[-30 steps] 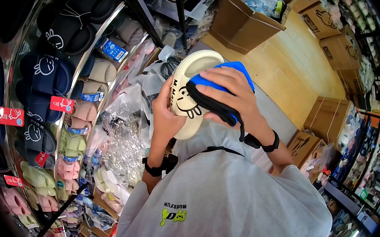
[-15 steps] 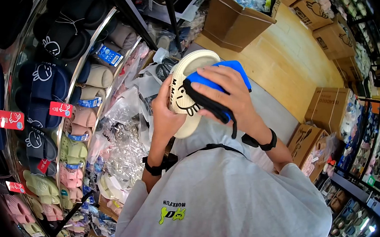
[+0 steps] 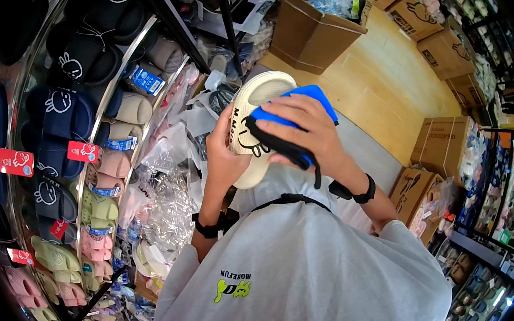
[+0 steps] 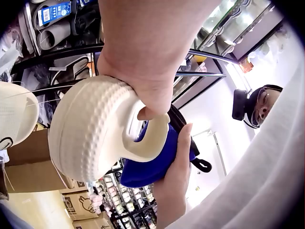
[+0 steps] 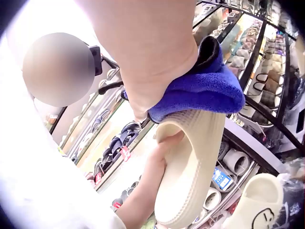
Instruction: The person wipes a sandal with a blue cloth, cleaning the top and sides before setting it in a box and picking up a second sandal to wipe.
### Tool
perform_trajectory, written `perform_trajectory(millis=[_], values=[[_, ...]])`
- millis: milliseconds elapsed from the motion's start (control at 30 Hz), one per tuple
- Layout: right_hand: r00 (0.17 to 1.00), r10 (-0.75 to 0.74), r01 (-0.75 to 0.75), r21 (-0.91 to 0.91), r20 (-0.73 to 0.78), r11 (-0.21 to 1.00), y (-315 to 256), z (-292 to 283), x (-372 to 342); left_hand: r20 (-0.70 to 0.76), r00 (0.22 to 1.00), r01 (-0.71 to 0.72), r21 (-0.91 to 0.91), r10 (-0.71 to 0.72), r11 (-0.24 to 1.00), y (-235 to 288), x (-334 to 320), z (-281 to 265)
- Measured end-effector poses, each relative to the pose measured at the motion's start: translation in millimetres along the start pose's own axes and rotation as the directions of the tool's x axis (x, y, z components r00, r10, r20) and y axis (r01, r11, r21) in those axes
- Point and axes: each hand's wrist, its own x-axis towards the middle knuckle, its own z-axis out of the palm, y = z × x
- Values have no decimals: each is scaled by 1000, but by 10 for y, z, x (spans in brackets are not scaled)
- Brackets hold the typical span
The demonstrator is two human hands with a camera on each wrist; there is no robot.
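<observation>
A cream slide slipper point(image 3: 261, 90) with a black rabbit print and lettering on its strap is held up before the chest. My left hand point(image 3: 224, 150) grips it at the strap's left side; in the left wrist view the thumb point(image 4: 153, 112) reaches into the strap's opening. My right hand point(image 3: 308, 130) holds a folded blue plush cloth point(image 3: 323, 101) with a black band and hanging loop, its fingers bent over it. The cloth lies against the strap and covers part of the print. In the right wrist view, the cloth's fuzzy side point(image 5: 202, 93) meets the ribbed strap.
Shelves of slippers point(image 3: 60, 110) with red and blue tags stand at the left. Below them lies a heap of clear plastic wrapping point(image 3: 165, 196). An open carton point(image 3: 313, 36) stands ahead on the wooden floor point(image 3: 378, 82). More cartons point(image 3: 442, 144) and racks point(image 3: 493, 201) line the right.
The cloth and my right hand have shifted slightly left across the strap, covering more of the rabbit print. My left hand keeps its grip on the slipper. The head view has turned a little.
</observation>
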Motion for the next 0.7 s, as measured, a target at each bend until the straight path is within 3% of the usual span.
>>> perform_trajectory(millis=[100,167,300,467,600,700], values=[[995,100,-99,43,-31,994,40,-11,-10,20,999,39,37,-40,999,37,-18,8],[997,66,-66,9,-47,998,11,25,-31,15,999,50,38,-51,998,10,-22,8],[993,-90,93,-41,74,995,-50,110,-104,5,1000,14,32,-15,999,-65,-45,-4],[996,75,-79,63,54,995,82,70,-82,9,997,76,4,-76,997,-47,-127,-8],[998,23,-26,45,56,999,72,155,-84,-20,998,63,-35,-64,997,-147,-167,-30],[988,-62,59,25,142,998,12,227,-84,-67,994,80,-29,-82,996,-165,-179,-41]])
